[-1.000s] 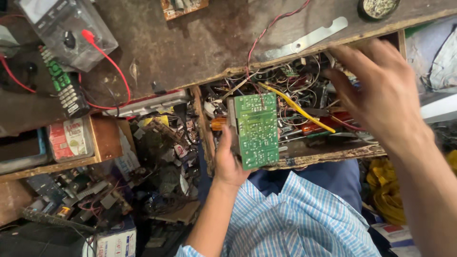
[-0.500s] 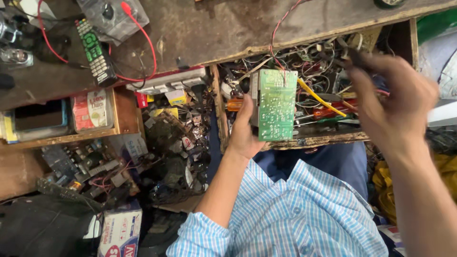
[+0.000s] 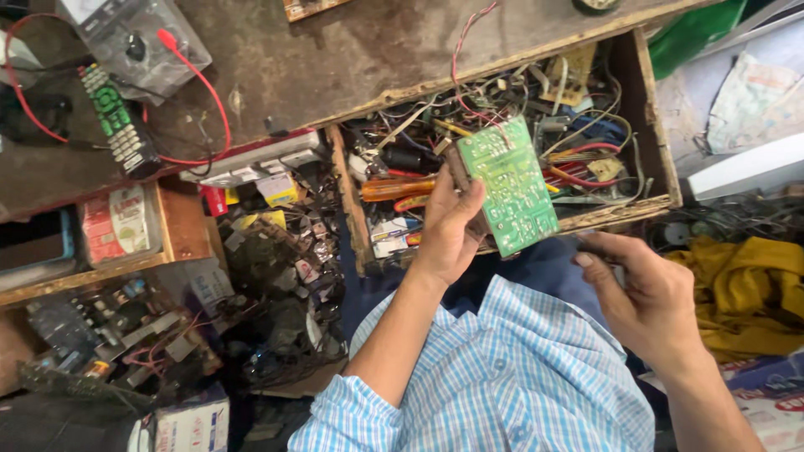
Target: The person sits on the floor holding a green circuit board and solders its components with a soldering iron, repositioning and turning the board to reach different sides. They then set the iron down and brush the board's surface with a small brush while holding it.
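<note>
The left hand (image 3: 448, 226) grips a green circuit board (image 3: 508, 186) above the cluttered wooden drawer (image 3: 645, 109), while the right hand (image 3: 649, 297) pinches a small dark part beside it.

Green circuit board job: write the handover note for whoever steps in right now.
Left hand: grips the green rectangular circuit board by its edge, tilted above the open wooden drawer full of wires and parts.
Right hand: closed on a small dark item, too hidden to identify, near the lap.
Done: board lifted clear of the drawer.
Left: the board is not yet set down anywhere.
</note>
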Demonstrator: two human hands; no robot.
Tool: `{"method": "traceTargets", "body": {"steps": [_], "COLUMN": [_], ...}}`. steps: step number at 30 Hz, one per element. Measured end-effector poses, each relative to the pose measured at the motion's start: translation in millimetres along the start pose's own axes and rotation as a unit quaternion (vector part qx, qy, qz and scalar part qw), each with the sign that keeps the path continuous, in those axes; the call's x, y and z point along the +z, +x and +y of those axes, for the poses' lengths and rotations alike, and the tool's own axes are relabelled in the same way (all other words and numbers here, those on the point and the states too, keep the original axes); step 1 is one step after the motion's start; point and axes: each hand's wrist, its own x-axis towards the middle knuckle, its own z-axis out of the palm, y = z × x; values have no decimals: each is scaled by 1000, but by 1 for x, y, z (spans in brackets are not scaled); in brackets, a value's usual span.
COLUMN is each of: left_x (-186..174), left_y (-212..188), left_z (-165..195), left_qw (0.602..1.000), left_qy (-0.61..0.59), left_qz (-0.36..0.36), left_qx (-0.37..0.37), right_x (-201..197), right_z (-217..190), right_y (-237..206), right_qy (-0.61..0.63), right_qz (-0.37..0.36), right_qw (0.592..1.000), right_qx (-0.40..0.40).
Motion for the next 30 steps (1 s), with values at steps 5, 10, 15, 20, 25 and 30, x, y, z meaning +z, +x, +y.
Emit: {"method": "traceTargets", "body": {"steps": [5, 10, 15, 20, 25, 30], "left_x": [-3, -11, -12, -11, -10, -10], "left_y": [7, 10, 9, 9, 9, 9], "left_z": [-6, -6, -9, -7, -8, -9], "left_qw": [997, 996, 996, 995, 996, 996], "left_qy": [59, 62, 61, 68, 61, 59], "left_qz": [-29, -40, -41, -39, -39, -44], "left_qx": [-45, -57, -53, -57, -54, -46], "right_x": [-8, 2, 10, 14, 19, 20], "right_z": [-15, -22, -23, -23, -24, -24], "right_y": [11, 14, 17, 25, 30, 31], "right_qy": [-44, -40, -37, -71, -77, -85], "right_qz": [-11, -11, -5, -5, -3, -8], "right_qw": [992, 993, 987, 972, 966, 965], "right_qx": [-119, -107, -159, -226, -246, -248]}}
